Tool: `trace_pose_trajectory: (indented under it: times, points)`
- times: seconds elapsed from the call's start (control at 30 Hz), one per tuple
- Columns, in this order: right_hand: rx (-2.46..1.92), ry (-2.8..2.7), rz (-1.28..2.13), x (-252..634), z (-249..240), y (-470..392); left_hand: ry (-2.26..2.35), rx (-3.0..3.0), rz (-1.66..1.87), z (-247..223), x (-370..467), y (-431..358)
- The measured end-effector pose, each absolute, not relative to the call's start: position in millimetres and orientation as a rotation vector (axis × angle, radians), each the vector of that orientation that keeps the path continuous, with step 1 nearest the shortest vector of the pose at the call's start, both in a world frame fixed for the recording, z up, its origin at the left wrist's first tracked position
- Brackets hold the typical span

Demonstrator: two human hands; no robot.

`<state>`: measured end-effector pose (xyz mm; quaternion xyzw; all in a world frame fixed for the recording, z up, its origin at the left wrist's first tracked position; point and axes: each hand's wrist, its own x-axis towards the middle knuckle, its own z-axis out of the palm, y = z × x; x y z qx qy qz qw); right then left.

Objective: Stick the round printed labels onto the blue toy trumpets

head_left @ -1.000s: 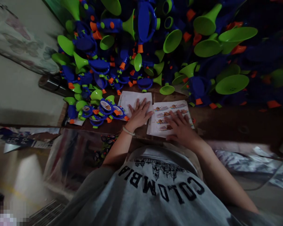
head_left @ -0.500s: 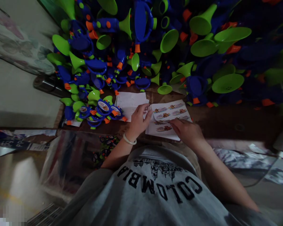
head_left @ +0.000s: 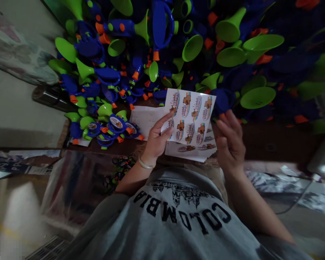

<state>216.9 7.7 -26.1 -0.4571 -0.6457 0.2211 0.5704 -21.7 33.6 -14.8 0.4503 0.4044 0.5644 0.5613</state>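
Paper [head_left: 189,116] printed with two rows of small bear-and-rainbow pictures is being held up at a slant in front of the person, its lower part overlapping, in view, a stack of printed sheets [head_left: 182,150]. The left hand [head_left: 157,141] is grasping it by its left edge, thumb and index finger lying against the printed face; one cannot tell how the other fingers are bearing on the back. A pale bracelet [head_left: 146,164] is circling the left wrist. The right hand [head_left: 231,146] is hovering released just beside the opposite edge, its fingers loosely bent; whether a fingertip is touching the paper, one cannot tell. Beneath, the stack is lying on a dark brown table [head_left: 262,141], and just to its left some plain white sheets [head_left: 142,121] are showing behind the left hand. Farther left, a small cluster of labelled toy horns [head_left: 116,122], blue, green and orange, is sitting near the table's front edge. Across the far side, a large heap of similar toys [head_left: 192,48] is rising, its right part sinking into shadow. A dark cylinder [head_left: 52,98] is lying at the left end. Nearest the camera, a gray shirt [head_left: 184,224] is showing the word COLOMBIA upside down.
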Motion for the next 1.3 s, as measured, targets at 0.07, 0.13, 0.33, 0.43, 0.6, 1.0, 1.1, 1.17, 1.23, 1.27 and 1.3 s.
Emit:
trace_pose_trajectory:
  times: [0.07,0.13,0.33,0.43,0.6,1.0,1.1,1.17,1.23,1.27,1.3]
  points:
    - [-0.987,-1.419,0.857,212.8,-25.6,12.1,0.987,1.188,1.341,-16.5,-21.0,28.0]
    - [-0.971,-1.370,0.960,210.4,-23.9,16.1,1.005,1.274,1.326,-13.1,-21.6,23.2]
    - [-1.135,-1.347,0.908,212.5,-19.3,18.3,1.029,1.441,1.147,9.6,-33.0,20.1]
    - [-1.166,-1.431,0.876,214.3,-15.1,15.3,0.996,1.452,1.153,15.6,-37.7,24.1]
    - [-1.176,-1.532,0.760,214.8,-6.6,11.3,1.105,1.572,1.142,19.8,-35.5,25.3]
    - [-1.421,-1.578,0.045,216.4,18.1,8.2,1.211,1.807,1.380,26.8,-25.8,20.8]
    - [-1.506,-1.650,-0.047,217.5,27.3,5.6,1.125,1.631,1.366,28.8,-19.4,16.9]
    - [-1.527,-1.792,-0.079,213.8,35.6,2.8,1.105,1.592,1.342,32.4,-15.8,14.5]
    - [-1.472,-1.931,-0.045,205.6,42.6,0.2,1.103,1.611,1.282,37.1,-13.4,12.5]
    - [-1.425,-1.976,-0.003,200.5,44.7,-0.7,1.098,1.628,1.242,39.5,-12.5,11.5]
    - [-1.376,-2.003,0.042,195.2,45.5,-1.2,1.088,1.641,1.204,41.7,-11.7,10.6]
